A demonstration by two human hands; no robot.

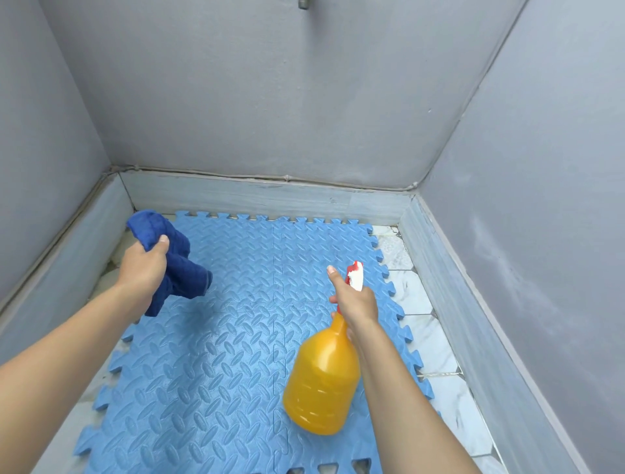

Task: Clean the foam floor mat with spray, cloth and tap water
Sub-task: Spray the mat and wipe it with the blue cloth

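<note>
Grey walls [270, 101] on three sides; grey skirting [263, 199]; white marbled floor tiles [436, 341]; even light.

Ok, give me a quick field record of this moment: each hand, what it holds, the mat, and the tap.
left hand: grips the blue cloth, held above the mat
right hand: grips the neck of the orange spray bottle, nozzle pointing away
foam mat: blue interlocking tiles, flat on the floor
tap: on the back wall at the top edge, no water seen
</note>
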